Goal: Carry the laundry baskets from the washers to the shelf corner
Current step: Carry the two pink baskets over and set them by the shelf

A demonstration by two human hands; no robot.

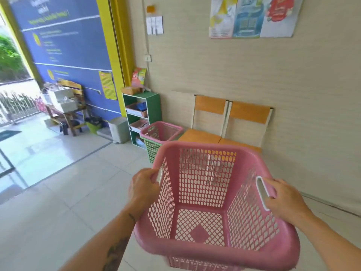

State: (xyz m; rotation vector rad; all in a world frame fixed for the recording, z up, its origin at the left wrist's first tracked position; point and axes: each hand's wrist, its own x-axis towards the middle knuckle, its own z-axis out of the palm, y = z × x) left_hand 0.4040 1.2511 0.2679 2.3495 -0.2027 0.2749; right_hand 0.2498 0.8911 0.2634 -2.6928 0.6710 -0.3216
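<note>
Pink plastic laundry basket [207, 178], held in front of the person at mid-frame, above a pale tiled floor [68, 182]. Left hand [143, 187]: forearm extended forward and inward, back of hand up, fingers curled round the rim at the white left handle [159, 175]. Right hand [283, 198]: forearm reaching in from the lower right, fingers wrapped over the rim at the white right handle [262, 192], knuckles up. Both hands grip the basket; neither is free. Basket body: moulded walls with a regular lattice of small openings, smooth rolled rim with rounded corners, walls tapering to a perforated base with a solid diamond at its centre. Nothing lies inside it. Orientation: mouth up and tipped toward the camera, far wall facing the chairs; the handle-to-handle axis runs left to right across the person's body, though the wide lens makes it hard to tell which side is longer. Ahead, near the corner: a second pink basket [162, 131] nested upright in a green basket [152, 149], just beside a green shelf unit [154, 106] with white-edged compartments holding trays. Right of these, two chairs [211, 118] with orange wooden seats and backs on white frames, set against a ribbed beige wall. A grey bin [118, 130] stands left of the shelf. Printed posters [254, 16] hang high on the wall.
</note>
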